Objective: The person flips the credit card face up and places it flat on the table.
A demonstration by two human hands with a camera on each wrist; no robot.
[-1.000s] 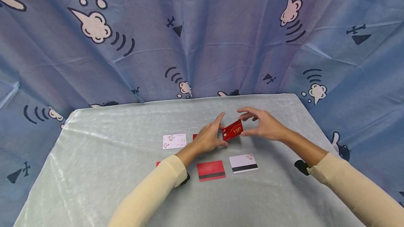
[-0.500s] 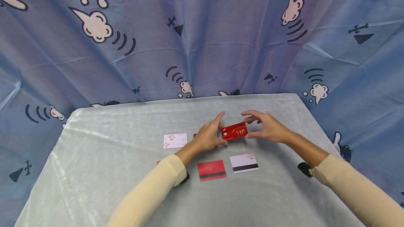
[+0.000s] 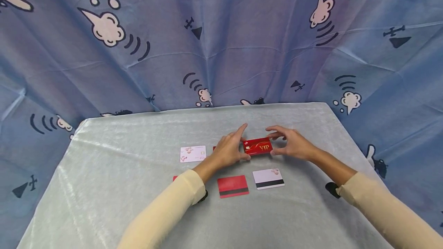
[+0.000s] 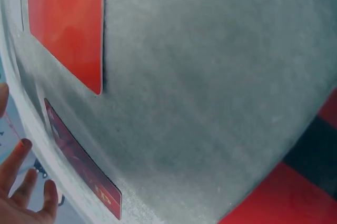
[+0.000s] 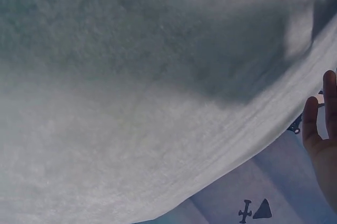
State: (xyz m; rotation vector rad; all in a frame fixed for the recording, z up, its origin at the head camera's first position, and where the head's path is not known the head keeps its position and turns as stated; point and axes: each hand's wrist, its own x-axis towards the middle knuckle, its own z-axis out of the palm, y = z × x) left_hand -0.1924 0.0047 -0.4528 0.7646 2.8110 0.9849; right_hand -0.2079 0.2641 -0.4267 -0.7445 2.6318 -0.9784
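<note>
A red VIP card (image 3: 258, 146) with gold lettering is held between both hands in the head view, its printed face toward me. My left hand (image 3: 226, 150) grips its left end, thumb at the lower corner and a finger at the upper one, index finger raised. At the other end, my right hand (image 3: 292, 142) holds the right corners between thumb and fingers. Another dark red card (image 4: 84, 166) lies on the table in the left wrist view; my left hand hides most of it from the head camera. The wrist views show fingers only, not the held card.
A white card (image 3: 192, 154) lies left of the left hand. Nearer me lie a red card (image 3: 233, 186) and a white card (image 3: 268, 178), both stripe side up. A red card's corner (image 3: 175, 178) shows beside the left sleeve. A patterned curtain (image 3: 221, 41) hangs behind the table.
The red VIP card has turned from tilted, right end raised, to nearly level and shows more of its face. My right hand has shifted slightly right; the left has hardly moved.
</note>
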